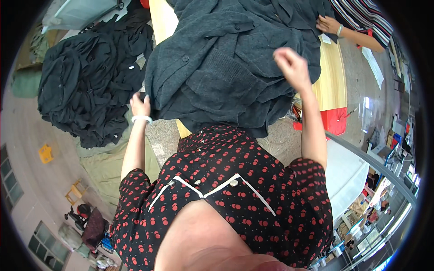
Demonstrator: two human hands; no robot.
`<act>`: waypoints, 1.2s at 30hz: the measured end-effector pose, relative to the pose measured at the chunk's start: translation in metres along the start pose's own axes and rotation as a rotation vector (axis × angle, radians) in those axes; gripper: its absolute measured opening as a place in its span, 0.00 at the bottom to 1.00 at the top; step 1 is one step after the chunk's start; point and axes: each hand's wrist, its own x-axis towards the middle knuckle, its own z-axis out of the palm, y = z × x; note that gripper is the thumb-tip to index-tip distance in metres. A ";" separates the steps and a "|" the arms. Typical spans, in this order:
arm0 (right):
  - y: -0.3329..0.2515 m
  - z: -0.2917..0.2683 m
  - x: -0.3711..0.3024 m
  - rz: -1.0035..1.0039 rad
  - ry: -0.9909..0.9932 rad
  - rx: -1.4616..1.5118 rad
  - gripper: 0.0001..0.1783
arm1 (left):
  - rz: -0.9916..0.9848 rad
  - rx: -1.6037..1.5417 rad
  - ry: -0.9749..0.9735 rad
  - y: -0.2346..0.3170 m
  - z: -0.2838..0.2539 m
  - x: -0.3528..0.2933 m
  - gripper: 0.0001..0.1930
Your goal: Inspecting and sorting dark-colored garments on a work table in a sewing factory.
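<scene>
Head view: one dark grey knitted cardigan, soft, ribbed and buttoned, lies rumpled over the pale wooden tabletop. The left hand, a white bangle at its wrist, has its grip pinching the garment's lower edge. The right hand has its grip closed in a fist on the fabric. One heap of black clothes lies left. Another person's hand touches the far cloth.

Looks like a garment workshop: a long wooden table at 12 o'clock stacked with dark grey coats, another big pile of black garments on the floor at 10, a co-worker's hand sorting at 1.
</scene>
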 end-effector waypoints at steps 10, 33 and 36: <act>0.001 0.054 -0.080 0.109 -0.040 -0.052 0.13 | 0.849 -0.072 0.025 0.298 0.042 0.105 0.16; -0.056 -0.010 -0.032 -0.320 0.140 -0.206 0.14 | 0.305 -0.684 -0.944 0.307 -0.022 0.071 0.41; -0.100 -0.050 -0.034 -0.325 0.290 -0.191 0.16 | 0.253 -1.099 -1.115 0.301 -0.117 0.002 0.22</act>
